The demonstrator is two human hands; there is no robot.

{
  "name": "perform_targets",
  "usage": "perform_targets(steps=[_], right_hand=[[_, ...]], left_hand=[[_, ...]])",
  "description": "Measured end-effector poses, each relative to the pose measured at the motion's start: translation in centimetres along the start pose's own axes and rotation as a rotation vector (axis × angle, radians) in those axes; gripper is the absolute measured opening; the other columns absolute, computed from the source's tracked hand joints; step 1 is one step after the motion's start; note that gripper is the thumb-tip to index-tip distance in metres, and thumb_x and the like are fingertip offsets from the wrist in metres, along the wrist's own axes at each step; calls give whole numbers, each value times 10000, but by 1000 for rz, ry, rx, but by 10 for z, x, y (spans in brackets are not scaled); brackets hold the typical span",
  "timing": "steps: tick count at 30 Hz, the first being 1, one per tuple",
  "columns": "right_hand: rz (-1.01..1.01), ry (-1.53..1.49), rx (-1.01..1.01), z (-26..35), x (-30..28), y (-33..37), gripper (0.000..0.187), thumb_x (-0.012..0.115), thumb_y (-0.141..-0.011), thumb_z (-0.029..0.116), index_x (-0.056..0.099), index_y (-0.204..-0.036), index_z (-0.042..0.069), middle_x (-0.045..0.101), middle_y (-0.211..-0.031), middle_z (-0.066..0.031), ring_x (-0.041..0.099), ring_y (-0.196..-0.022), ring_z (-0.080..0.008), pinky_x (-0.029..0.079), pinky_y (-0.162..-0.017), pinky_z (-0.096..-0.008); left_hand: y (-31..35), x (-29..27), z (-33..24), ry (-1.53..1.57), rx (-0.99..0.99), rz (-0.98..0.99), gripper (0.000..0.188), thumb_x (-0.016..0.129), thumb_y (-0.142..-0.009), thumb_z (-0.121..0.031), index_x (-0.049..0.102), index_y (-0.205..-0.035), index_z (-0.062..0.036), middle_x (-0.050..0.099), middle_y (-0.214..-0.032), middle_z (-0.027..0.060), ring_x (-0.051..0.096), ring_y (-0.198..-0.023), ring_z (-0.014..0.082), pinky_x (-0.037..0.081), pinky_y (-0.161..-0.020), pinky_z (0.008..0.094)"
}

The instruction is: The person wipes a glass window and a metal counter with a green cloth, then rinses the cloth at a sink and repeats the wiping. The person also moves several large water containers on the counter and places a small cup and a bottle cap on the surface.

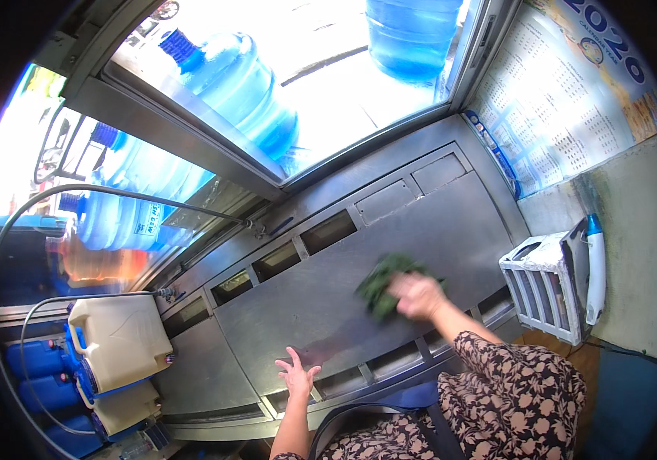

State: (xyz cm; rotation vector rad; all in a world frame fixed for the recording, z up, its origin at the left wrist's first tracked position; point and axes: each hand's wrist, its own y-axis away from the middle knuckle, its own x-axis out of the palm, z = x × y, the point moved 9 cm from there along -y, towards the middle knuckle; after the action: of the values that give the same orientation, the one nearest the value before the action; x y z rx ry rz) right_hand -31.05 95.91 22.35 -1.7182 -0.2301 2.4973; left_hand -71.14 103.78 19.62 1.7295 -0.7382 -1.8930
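Observation:
My right hand presses a dark green cloth onto the stainless steel counter, right of its middle. Hand and cloth are both smeared by motion, and the fingers are closed on the bunched fabric. Near the counter's front edge, my left hand is held up with its fingers spread and nothing in them. A darker, damp-looking streak runs along the metal between the two hands.
Rectangular slots line the counter's back and front edges. Cream jugs and blue containers stand at left, under thin curved pipes. Large blue water bottles are beyond the window. A white slatted box stands at right, below a wall calendar.

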Motion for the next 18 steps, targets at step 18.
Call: perform_targets(steps=[18], right_hand=[[166,-115,-47,200,94,-53,683,593,-825,495,431,-1430,221,301,-1539,-141,165,-1443,-432,123,-1113,-661]], left_hand=[[-10,0,7,-83,30,-56,1148,750,-723,-559,-9,-1537,-278,137,-1459,443,459,-1156,625,432,-990,556]])
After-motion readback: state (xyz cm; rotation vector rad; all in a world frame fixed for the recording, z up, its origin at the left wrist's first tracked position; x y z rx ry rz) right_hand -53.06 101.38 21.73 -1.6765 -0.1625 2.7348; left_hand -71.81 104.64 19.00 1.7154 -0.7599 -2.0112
